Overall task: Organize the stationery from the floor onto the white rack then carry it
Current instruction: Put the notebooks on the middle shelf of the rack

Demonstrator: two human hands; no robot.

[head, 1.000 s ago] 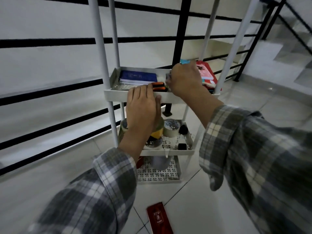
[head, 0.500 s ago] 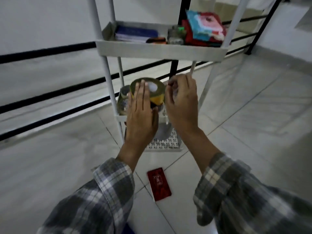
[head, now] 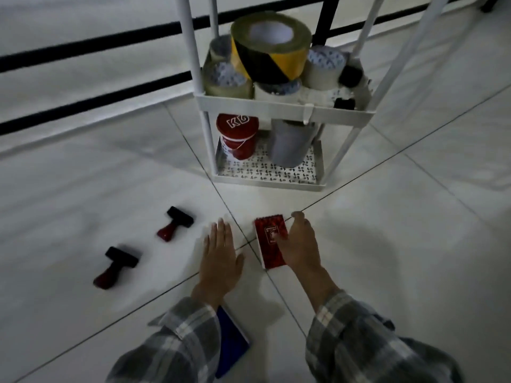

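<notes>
A small red spiral-bound notepad (head: 268, 255) is seen lying on the white tiled floor (head: 401, 258), near the foot of the white rack (head: 276, 107). It is taken by the right hand (head: 300, 244): the thumb is laid on the red cover and the fingers are curled along its right edge, so the grip is closed on the pad. Whether it is lifted clear of the tiles cannot be told. The left hand (head: 219, 255) is held flat just beside the notepad, palm down, fingers straight and together, its grip wide and holding nothing.

To the left, apart from the hands, a rubber stamp with a black head and dark red handle (head: 175, 223) and a second stamp of the same kind (head: 116, 268) are laid on the floor. A dark blue book (head: 232, 344) is partly covered by the left plaid sleeve (head: 177, 341).

On the rack's upper visible tier a yellow-and-black striped tape roll (head: 268, 48) is perched, tilted, on several clear tape rolls (head: 226, 81). Small black items at the right end are too blurred to be named. On the bottom tier a red tin with white lettering (head: 239, 139) is stood beside a grey cylinder (head: 290, 142).
</notes>
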